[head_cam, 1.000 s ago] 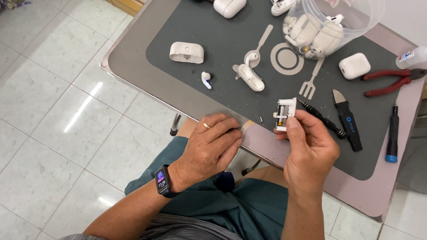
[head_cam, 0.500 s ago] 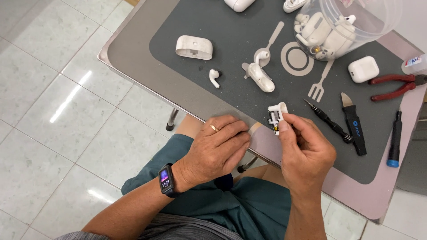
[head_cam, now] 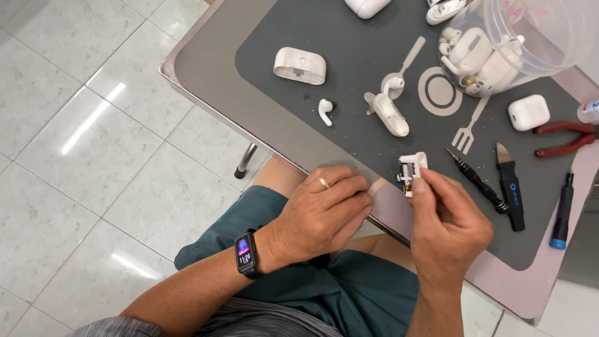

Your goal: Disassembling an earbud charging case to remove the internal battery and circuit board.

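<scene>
Two hands meet at lower centre over the worktop [head_cam: 206,75] edge: the left hand [head_cam: 318,215] curled, holding nothing visible, the right hand [head_cam: 446,228] pinching a small white earbud-case part [head_cam: 412,171], upright, just right of the left fingertips.

On the worktop [head_cam: 206,68] lie a white earbud case shell [head_cam: 300,65], a loose earbud [head_cam: 325,111], a clear tub of white parts [head_cam: 499,43], red pliers [head_cam: 564,138] and a black screwdriver [head_cam: 477,181].
</scene>
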